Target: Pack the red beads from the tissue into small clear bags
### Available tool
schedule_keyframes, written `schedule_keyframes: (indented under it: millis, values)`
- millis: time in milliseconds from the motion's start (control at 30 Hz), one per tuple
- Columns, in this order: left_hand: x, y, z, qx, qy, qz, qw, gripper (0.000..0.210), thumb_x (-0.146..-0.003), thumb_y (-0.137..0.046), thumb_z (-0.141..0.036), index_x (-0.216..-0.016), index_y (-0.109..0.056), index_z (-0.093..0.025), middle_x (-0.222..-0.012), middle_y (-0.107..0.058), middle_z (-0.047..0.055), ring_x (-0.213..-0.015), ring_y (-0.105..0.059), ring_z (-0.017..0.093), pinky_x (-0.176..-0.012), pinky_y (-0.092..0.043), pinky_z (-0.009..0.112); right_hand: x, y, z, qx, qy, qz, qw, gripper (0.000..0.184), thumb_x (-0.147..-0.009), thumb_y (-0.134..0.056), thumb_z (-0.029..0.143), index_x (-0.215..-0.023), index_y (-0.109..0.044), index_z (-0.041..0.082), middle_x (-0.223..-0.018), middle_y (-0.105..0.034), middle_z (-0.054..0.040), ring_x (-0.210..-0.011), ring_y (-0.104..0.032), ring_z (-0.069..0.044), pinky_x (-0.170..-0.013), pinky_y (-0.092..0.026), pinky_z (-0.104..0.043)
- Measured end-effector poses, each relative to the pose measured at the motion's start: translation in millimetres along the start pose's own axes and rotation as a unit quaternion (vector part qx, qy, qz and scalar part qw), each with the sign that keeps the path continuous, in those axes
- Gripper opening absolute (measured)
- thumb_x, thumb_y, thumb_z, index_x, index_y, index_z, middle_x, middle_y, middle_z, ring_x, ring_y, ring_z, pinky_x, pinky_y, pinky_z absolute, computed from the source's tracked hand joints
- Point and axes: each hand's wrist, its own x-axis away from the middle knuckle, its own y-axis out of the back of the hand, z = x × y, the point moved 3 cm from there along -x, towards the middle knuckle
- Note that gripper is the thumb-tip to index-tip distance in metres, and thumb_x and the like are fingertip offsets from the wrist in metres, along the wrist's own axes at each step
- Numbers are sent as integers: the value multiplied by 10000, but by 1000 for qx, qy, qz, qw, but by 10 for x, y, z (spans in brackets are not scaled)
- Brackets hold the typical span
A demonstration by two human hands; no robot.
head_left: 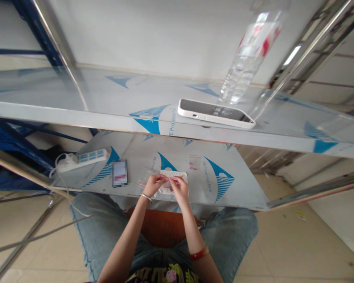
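White pad (166, 189): 1, on lower shelf (247, 184), under both hands. Left to right: 1 power strip (90, 156), 1 pixelated rectangle (119, 173), 1 clear bag (145, 175), left hand (155, 184), right hand (179, 186). Fingertips meet above pad; can't tell if gripping anything. Then 1 small bag (194, 162). Upper shelf (91, 90): 1 phone (216, 113), 1 bottle (247, 55).

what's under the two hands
A white, flat item shows beneath the left hand and right hand, on the lower shelf. Whatever the hands cover directly cannot be seen.
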Motion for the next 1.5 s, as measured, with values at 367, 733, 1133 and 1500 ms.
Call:
schedule_keyframes:
  millis: [367, 733, 1133, 1500]
  values:
    - [3, -5, 12, 18, 18, 4, 1000, 309, -758, -614, -404, -835, -717, -123, -824, -719, 72, -765, -629, 185, -728, -467, 269, 6, -9, 21, -12, -26, -12, 1000, 261, -746, -623, 416, -791, -645, 161, -831, -651, -75, -788, -618, -202, -665, -501, -300]
    - [-3, -63, 4, 43, 12, 35, 998, 361, -794, -579, -434, -921, -722, -128, -907, -721, 70, -833, -640, 192, -782, -476, 273, 37, -15, 21, -8, -33, -30, 999, 309, -727, -622, 474, -788, -658, 173, -799, -671, -67, -755, -624, -211, -615, -511, -301]
    - [5, -77, -17, 16, 5, 20, 1000, 358, -799, -565, -440, -868, -726, -127, -823, -721, 59, -755, -625, 171, -711, -464, 243, 47, -25, 43, -11, -50, -28, 998, 263, -740, -603, 433, -770, -627, 174, -801, -663, -58, -776, -626, -207, -617, -502, -283]
    - [-12, -126, -13, 35, 31, -24, 999, 347, -749, -605, -445, -800, -719, -121, -768, -719, 63, -722, -632, 178, -687, -479, 254, 72, -41, 3, -9, -44, -44, 998, 308, -765, -569, 464, -816, -637, 167, -823, -672, -66, -777, -622, -201, -629, -494, -277]
